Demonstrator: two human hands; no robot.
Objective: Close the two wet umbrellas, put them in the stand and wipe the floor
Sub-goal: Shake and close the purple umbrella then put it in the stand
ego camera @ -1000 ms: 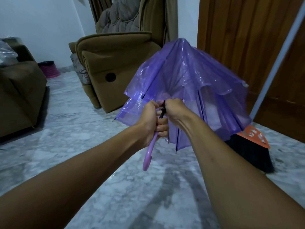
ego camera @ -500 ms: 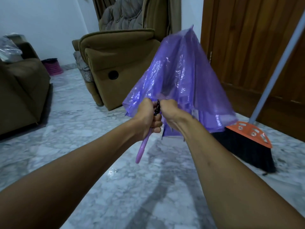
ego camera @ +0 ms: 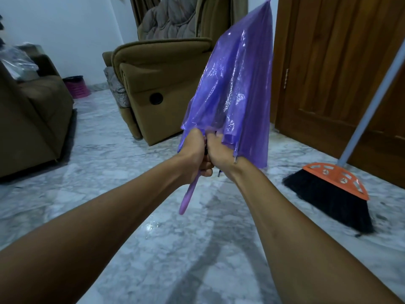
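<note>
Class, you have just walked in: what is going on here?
A person holds a purple umbrella tip up, its canopy folded nearly shut. The left hand grips the handle; the right hand grips just above it, at the canopy's edge. A broom leans nearby, and water glistens on the floor.

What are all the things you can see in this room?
umbrella: one, see-through purple, folded down, held up in the middle
broom: one, orange head, black bristles, pale pole, far right
armchair: one, brown, behind the umbrella
sofa: one, brown, at left
plastic bag: one, clear, on the sofa
bin: one, pink, far back at left
door: one, brown wood, at right
floor: grey-white marble, small wet patch near the middle
left hand: one, grips the umbrella's purple handle
right hand: one, grips the umbrella under its canopy edge
</note>
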